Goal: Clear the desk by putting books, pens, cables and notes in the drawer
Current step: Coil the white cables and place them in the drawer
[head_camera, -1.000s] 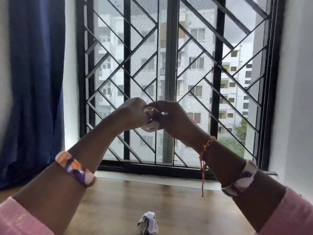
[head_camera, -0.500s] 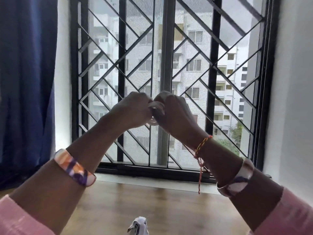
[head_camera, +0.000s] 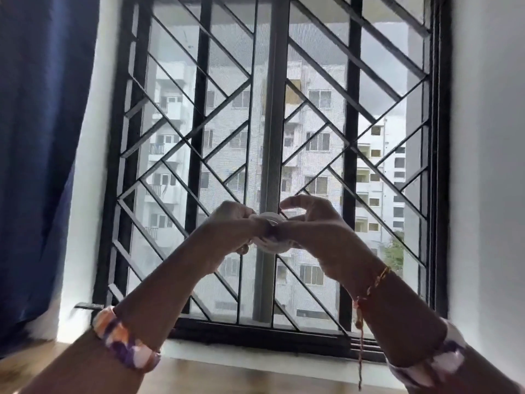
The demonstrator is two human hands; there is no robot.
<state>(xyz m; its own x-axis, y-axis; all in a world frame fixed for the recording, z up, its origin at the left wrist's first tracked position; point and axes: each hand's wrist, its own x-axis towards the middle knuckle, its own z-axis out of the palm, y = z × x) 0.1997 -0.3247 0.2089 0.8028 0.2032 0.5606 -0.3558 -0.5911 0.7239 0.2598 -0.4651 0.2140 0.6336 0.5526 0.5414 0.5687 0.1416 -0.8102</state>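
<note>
A small white coil (head_camera: 270,237), most likely a wound cable, is held up in front of the window between both hands, well above the desk. It looks pale, rounded and looped, with a darker patch near its middle; its exact make cannot be told, since most of it is covered by the fingers and the picture is backlit. The left hand (head_camera: 230,228) is curled round the coil's left side. The right hand (head_camera: 309,226) holds the coil's right side from below with its lower fingers, while its thumb and forefinger are arched apart above the coil.

Both forearms are dark against the bright glass, so little detail of the fingers can be made out. The desk (head_camera: 221,376) is seen only as a narrow strip of brown wood grain at the bottom edge, partly hidden by the arms.

A patterned bangle (head_camera: 125,342) in orange, purple and white is worn on the left forearm, and a similar one (head_camera: 437,362) on the right. A red and yellow thread (head_camera: 366,302) is tied at the right wrist, with one end hanging down. The window grille (head_camera: 199,137) is made of black metal bars set in diagonals. A blue curtain (head_camera: 39,137) hangs in soft folds at the left.
</note>
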